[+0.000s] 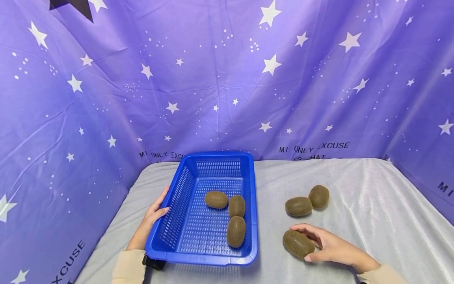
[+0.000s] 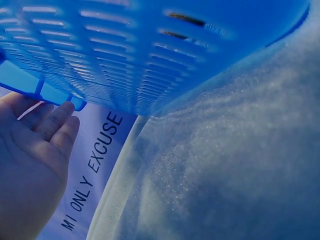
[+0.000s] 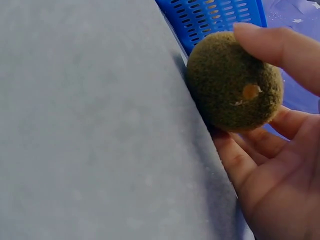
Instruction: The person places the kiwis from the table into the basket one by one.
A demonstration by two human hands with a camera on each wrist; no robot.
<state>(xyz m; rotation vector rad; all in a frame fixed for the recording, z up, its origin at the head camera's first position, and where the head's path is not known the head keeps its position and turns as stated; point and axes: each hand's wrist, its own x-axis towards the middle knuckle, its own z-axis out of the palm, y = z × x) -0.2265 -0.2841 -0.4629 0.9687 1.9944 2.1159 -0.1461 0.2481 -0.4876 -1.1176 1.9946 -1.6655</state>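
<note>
1. Step probably in hand: picking up one brown, oval, fuzzy-skinned kiwi fruit [image 1: 298, 243], located on the right of the basket. Gripped by right hand [image 1: 330, 245] between thumb and fingers; cannot tell whether already lifted.
2. With left hand [image 1: 150, 220], holding the left rim of the blue, rectangular, perforated plastic basket [image 1: 198, 258], with thumb over the edge.
3. For next move, as judged: keep an even, gentle pinch, lift upward and, if going to the basket, pass above its rim.
4. Inside, on the slotted floor: three similar kiwi fruits [image 1: 216, 200], with two touching end to end.
5. On pale grey, softly shining cloth [image 1: 273, 181]: two more kiwi fruits [image 1: 298, 206], touching each other.
6. On the gripped fruit: short, rough fuzz and a small orange patch [image 3: 251, 91]. Rounded, therefore likely to roll.
</note>
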